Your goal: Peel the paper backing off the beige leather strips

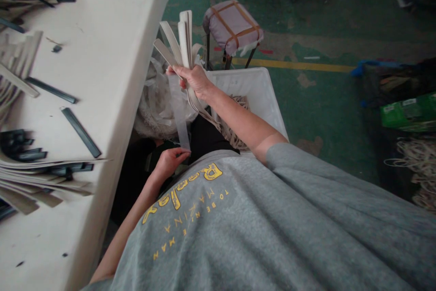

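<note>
A bundle of flat cream strips [185, 41], like webbing or elastic, is gripped in my right hand [196, 82]. Their upper ends fan out above the fist, and their tails hang toward a white plastic bin [270, 96]. From that same hand a translucent plastic strip [179, 111] stretches down to my left hand [166, 163]. Thumb and fingers of my left hand pinch its lower end, close to my shirt. Behind the plastic strip sits a crumpled clear plastic bag [153, 105]. More cream strips lie in the bin, partly hidden by my right forearm.
On the left, a white table [102, 55] bears cream strips [23, 186] and dark strip pieces [81, 132]. A padded stool [235, 25] stands beyond the bin. At right are a green package [408, 111] and a heap of pale cords [422, 168].
</note>
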### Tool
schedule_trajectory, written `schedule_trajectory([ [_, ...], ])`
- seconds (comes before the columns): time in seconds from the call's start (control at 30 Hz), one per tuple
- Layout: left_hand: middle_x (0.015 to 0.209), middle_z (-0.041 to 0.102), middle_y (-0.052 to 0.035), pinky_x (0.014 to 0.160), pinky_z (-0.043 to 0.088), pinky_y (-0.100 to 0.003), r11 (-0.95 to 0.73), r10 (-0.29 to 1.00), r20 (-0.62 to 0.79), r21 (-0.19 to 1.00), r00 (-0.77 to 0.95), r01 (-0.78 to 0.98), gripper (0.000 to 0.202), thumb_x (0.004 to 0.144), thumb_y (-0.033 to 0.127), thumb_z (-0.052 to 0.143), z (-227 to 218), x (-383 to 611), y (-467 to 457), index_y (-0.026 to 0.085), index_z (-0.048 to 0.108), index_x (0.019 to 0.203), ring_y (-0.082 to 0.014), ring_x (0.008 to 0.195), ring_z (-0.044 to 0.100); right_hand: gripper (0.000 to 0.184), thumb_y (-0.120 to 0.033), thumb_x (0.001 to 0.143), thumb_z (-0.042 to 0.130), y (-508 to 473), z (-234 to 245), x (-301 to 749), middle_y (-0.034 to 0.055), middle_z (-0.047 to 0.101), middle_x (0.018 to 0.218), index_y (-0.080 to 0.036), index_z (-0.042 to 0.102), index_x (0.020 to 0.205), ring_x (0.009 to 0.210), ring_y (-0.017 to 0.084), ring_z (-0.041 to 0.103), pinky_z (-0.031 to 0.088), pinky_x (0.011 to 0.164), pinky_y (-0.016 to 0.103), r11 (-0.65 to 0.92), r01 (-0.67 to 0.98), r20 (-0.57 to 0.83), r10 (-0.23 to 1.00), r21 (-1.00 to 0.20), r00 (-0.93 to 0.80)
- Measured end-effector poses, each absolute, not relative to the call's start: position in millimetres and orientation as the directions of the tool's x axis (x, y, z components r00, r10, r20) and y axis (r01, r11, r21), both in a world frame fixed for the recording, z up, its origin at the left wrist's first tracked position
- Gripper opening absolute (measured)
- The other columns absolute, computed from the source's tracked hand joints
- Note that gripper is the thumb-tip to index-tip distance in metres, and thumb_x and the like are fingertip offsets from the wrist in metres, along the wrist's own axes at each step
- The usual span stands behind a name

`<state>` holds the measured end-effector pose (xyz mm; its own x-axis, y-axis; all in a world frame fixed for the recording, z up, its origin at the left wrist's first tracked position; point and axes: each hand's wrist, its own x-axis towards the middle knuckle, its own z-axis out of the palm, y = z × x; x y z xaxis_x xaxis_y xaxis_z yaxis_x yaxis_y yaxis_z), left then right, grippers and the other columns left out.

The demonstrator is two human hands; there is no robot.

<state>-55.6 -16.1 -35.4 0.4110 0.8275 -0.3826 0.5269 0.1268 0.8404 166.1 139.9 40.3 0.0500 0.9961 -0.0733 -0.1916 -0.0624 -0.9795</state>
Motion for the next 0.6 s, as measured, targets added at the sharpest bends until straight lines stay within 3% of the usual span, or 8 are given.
schedule_trajectory([
  [0.13,0.079,0.079,-0.0075,0.074,0.056,-0.035,0.356,0.814,-0.47,0.868,0.341,0.346,0.03,0.065,0.051,0.084,-31,-48,-16,0.023,0.081,0.076,-0.0264,0.079,0.072,0.037,-0.046,0.091,0.07,145,37,172,0.0086,0.073,0.101,-0.011,0.073,0.104,0.07,0.01,0.059,0.047,0.054,0.017,-0.103,-0.19,-0.118,0.99,-0.976,0.073],
  [0.2,0.075,0.077,-0.0078,0.072,0.056,-0.034,0.511,0.802,-0.523,0.851,0.289,0.123,0.036,0.062,0.051,0.088,-25,-44,-11,0.019,0.079,0.076,-0.0231,0.073,0.071,0.033,-0.044,0.092,0.07,144,34,177,0.0073,0.073,0.098,-0.012,0.074,0.101,0.065,0.009,0.057,0.045,0.051,0.016,-0.12,-0.176,-0.139,0.985,-0.977,0.102],
  [0.3,0.071,0.073,-0.003,0.072,0.058,-0.031,0.595,0.802,-0.557,0.776,0.215,-0.208,0.039,0.056,0.042,0.094,-13,-38,2,0.016,0.073,0.076,-0.0169,0.067,0.069,0.031,-0.042,0.092,0.068,131,31,190,0.0053,0.073,0.091,-0.012,0.074,0.095,0.057,0.006,0.051,0.04,0.045,0.014,-0.126,-0.146,-0.15,0.974,-0.981,0.17],
  [0.5,0.063,0.064,0.0051,0.072,0.059,-0.027,0.626,0.758,-0.627,0.625,0.177,-0.466,0.028,0.078,0.033,0.084,1,-27,28,0.019,0.059,0.074,-0.0101,0.059,0.066,0.035,-0.044,0.089,0.067,65,20,230,0.0023,0.067,0.064,-0.01,0.075,0.088,0.044,0.006,0.046,0.036,0.041,0.018,-0.176,-0.009,-0.174,0.961,-0.984,0.213],
  [0.6,0.065,0.066,0.0049,0.073,0.059,-0.026,0.613,0.755,-0.637,0.603,0.154,-0.51,0.025,0.083,0.031,0.079,1,-18,34,0.02,0.059,0.076,-0.0094,0.059,0.066,0.038,-0.046,0.088,0.066,21,18,239,0.006,0.073,0.071,-0.009,0.077,0.089,0.043,0.006,0.048,0.039,0.042,0.019,-0.199,0.087,-0.188,0.975,-0.976,0.122],
])
